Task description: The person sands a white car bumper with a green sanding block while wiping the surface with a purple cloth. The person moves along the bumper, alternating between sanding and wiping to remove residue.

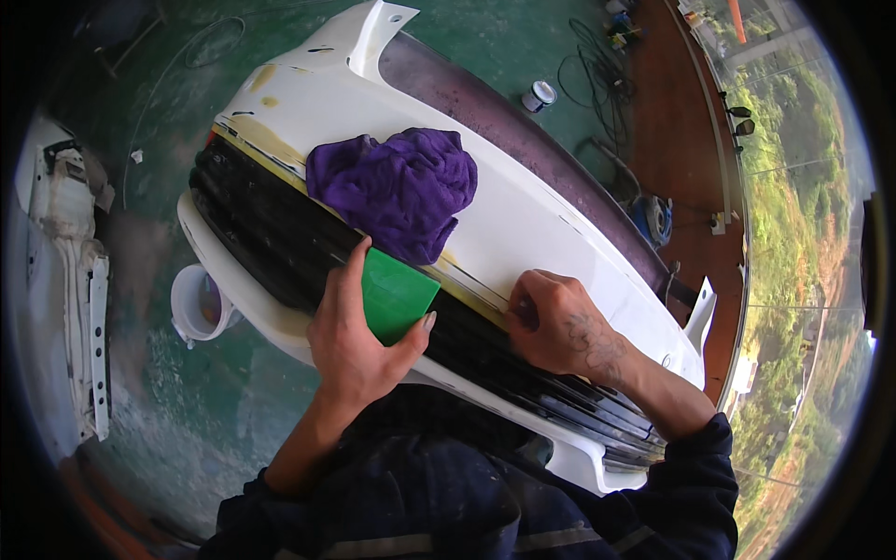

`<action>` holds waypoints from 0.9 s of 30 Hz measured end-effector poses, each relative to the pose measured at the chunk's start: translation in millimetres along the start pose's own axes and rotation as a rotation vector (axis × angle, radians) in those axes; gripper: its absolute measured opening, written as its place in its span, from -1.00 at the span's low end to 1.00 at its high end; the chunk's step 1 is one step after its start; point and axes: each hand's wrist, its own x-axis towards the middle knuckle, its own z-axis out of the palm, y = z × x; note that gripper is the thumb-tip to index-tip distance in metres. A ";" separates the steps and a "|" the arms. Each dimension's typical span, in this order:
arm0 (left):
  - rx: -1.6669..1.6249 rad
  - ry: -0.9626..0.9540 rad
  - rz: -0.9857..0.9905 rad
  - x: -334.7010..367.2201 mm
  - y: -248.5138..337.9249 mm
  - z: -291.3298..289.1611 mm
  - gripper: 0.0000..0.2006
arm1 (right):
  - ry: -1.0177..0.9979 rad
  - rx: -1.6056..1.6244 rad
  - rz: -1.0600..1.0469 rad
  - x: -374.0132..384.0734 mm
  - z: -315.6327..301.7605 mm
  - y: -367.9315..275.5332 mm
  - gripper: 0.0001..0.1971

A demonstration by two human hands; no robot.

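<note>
A white car bumper [523, 224] with a black strip [271, 233] lies across the view in front of me, with yellowish filler patches and scraped spots along its edge. My left hand [350, 341] is closed round a flat green rectangular piece [397, 294], thumb and fingers at its edges, over the black strip. Just beyond it a crumpled purple cloth [401, 187] rests on the white surface. To the right, my tattooed right hand [560, 322] is curled against the bumper's yellowish edge. Its bent fingers hide whatever they may hold.
At the left a white bucket [198, 303] stands on the green floor, and farther left is a pale car panel [79, 261]. Beyond the bumper are a small tin [539, 96], a blue power tool [651, 220] and a coiled dark cable [597, 75].
</note>
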 end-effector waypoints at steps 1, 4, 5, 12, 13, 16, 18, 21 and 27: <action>-0.004 0.000 -0.001 0.0 -1.1 -0.3 -0.05 | -0.007 -0.014 0.008 -7.1 -1.7 5.0 -0.92; 0.015 0.004 -0.005 1.2 0.9 1.0 -0.04 | -0.028 -0.002 0.005 1.8 -2.7 0.3 -0.93; 0.026 0.007 -0.006 1.4 2.3 1.2 -0.04 | -0.035 0.011 0.000 5.9 -3.3 -2.3 -0.93; -0.035 -0.047 -0.086 1.1 4.4 -1.7 -0.07 | -0.055 -0.025 0.004 0.1 -8.6 1.4 -0.94; -0.017 -0.040 -0.077 1.6 4.7 -1.3 -0.07 | -0.063 -0.021 -0.002 7.7 -8.3 -2.7 -0.94; 0.009 0.003 -0.013 0.7 -1.1 0.2 -0.05 | -0.059 -0.010 0.007 -1.7 -9.0 1.9 -0.95; 0.015 0.017 0.010 1.8 -2.1 1.5 -0.04 | -0.040 -0.002 -0.005 -6.0 -8.1 6.4 -0.94; 0.030 0.006 0.007 3.6 0.7 2.0 -0.05 | -0.019 0.015 -0.038 0.7 -6.2 4.8 -0.94; 0.014 -0.015 -0.017 1.2 1.0 -2.8 -0.05 | -0.053 0.046 0.042 -10.4 -11.5 2.3 -0.93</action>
